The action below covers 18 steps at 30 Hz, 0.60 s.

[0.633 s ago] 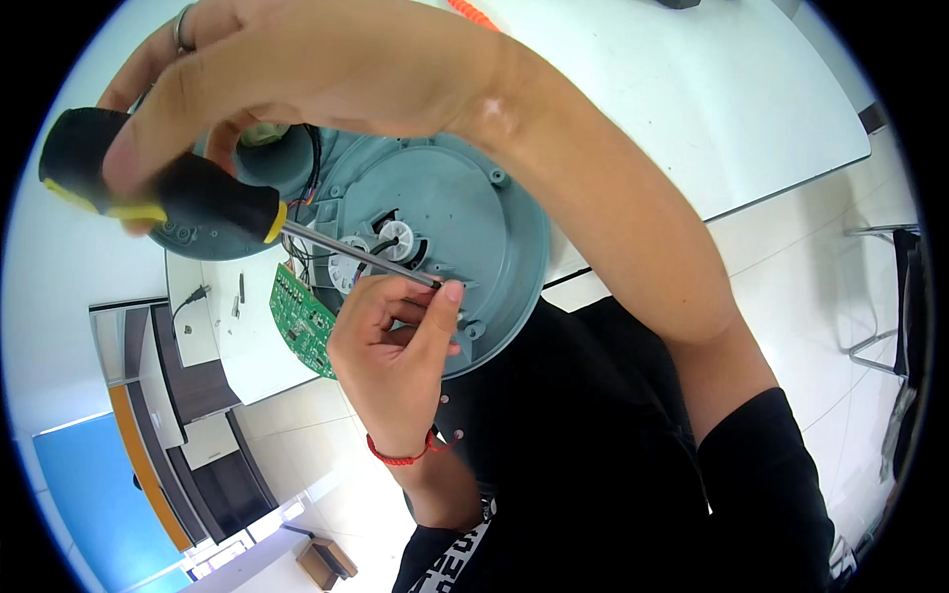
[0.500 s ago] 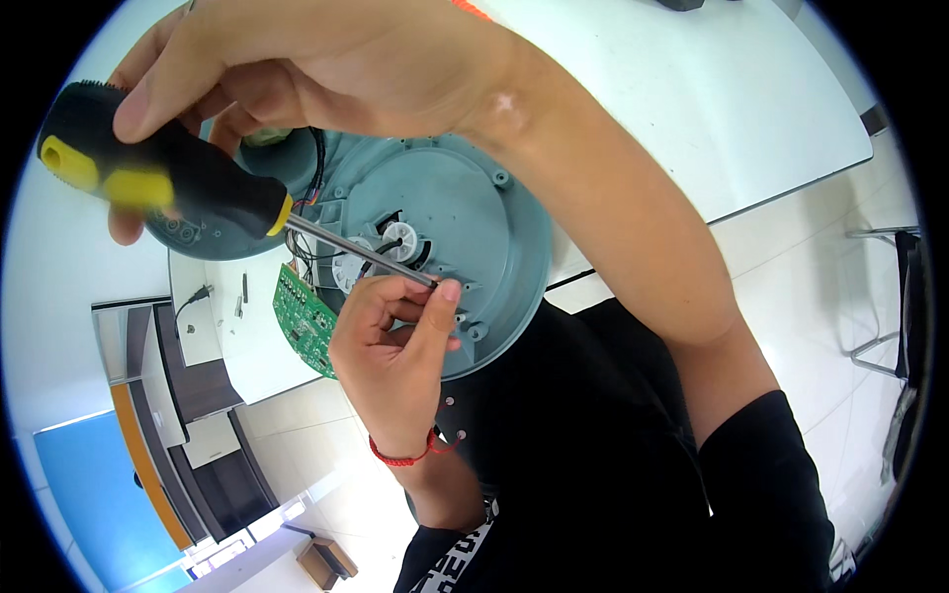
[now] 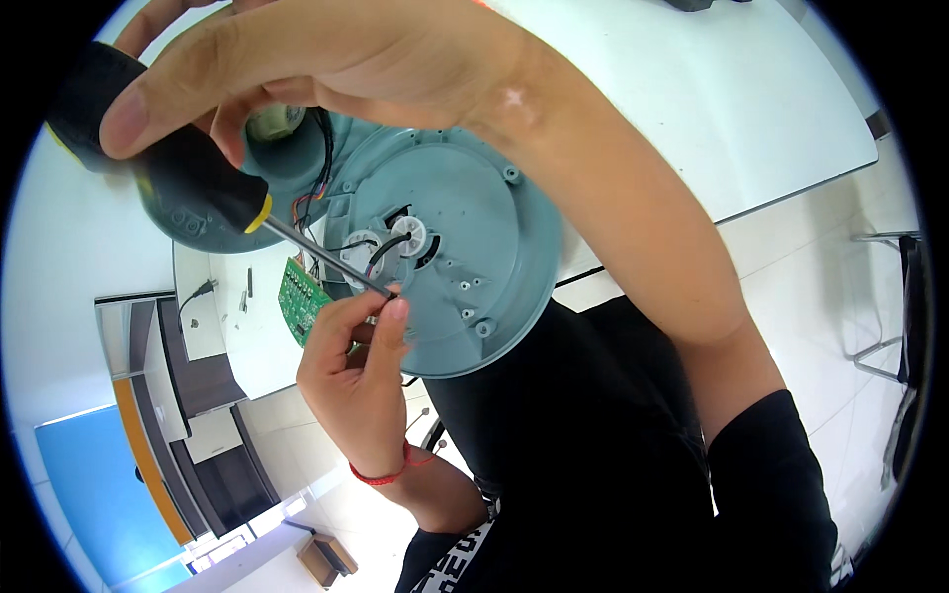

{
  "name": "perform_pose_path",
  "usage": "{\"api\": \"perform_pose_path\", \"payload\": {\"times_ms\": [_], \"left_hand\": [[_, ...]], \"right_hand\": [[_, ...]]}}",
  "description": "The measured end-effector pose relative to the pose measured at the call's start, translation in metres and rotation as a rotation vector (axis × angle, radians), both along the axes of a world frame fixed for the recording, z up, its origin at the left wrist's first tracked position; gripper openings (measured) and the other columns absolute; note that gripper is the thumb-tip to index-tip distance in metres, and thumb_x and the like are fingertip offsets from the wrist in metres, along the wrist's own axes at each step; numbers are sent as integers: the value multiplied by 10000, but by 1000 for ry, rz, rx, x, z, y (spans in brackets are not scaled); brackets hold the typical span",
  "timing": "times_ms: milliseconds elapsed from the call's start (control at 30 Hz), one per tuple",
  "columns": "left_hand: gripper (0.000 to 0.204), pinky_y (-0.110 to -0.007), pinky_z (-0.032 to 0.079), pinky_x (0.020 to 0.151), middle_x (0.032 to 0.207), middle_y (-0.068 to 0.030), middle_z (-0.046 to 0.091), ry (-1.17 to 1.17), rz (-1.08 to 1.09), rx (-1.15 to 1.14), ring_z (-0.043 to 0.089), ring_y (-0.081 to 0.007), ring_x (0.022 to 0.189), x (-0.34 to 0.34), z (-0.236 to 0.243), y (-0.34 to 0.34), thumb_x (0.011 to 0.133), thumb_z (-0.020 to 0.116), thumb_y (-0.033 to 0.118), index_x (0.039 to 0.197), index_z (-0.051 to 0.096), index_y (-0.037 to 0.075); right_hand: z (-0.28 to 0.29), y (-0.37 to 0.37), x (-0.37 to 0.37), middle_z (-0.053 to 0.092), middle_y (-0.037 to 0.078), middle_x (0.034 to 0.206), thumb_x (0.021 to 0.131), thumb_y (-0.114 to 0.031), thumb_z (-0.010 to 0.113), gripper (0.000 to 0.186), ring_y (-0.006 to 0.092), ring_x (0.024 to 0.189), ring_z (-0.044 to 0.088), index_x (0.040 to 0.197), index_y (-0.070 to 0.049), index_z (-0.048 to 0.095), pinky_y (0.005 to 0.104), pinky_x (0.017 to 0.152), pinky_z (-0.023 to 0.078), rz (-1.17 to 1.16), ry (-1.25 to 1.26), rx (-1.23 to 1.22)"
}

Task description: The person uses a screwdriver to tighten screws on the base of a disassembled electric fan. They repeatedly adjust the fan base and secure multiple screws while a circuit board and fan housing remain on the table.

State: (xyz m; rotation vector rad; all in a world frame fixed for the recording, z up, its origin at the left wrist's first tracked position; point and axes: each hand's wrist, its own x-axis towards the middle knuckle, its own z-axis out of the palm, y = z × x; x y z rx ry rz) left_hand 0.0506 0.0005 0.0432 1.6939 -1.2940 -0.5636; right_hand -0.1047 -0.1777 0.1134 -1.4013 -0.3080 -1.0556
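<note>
My right hand (image 3: 297, 54) is closed around the black-and-yellow handle of a screwdriver (image 3: 213, 183), whose metal shaft slants down to the right. At its tip, the thumb and forefinger of my left hand (image 3: 356, 371) pinch together; a tiny dark bit shows there, too small to name. Behind the tip lies a round grey-green plastic housing (image 3: 470, 217) with screw posts, small holes and a white round hub (image 3: 408, 237) with a black cable. A green circuit board (image 3: 301, 304) sits left of the housing, partly behind my left hand.
A second grey-green part (image 3: 203, 232) adjoins the housing, with dark wires between. The white table (image 3: 692, 128) carries a black plug and cable (image 3: 203, 289) and small loose pieces at left. A chair (image 3: 905, 306) stands at right.
Both hands and the screwdriver have shifted left, with the tip leaving the area beside the screw posts. The housing has moved slightly right, showing the small holes my left hand covered.
</note>
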Motion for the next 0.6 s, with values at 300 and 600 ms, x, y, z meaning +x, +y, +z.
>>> {"api": "perform_pose_path", "payload": {"times_ms": [300,600], "left_hand": [[101,-194,434,553,914,-49,721,-65,-29,-5,571,-57,618,27,-4,8,889,778,36,956,720,-14],[106,-198,417,547,895,-48,718,-50,-73,59,563,-56,607,33,-5,18,880,782,43,956,739,-15]], "right_hand": [[1,3,2,747,88,921,794,-340,876,752,99,764,652,1294,63,484,203,654,496,-67,10,-1],[0,18,-1,754,165,1001,805,-248,872,699,154,858,701,1279,92,488,258,783,553,-202,36,-81]]}}
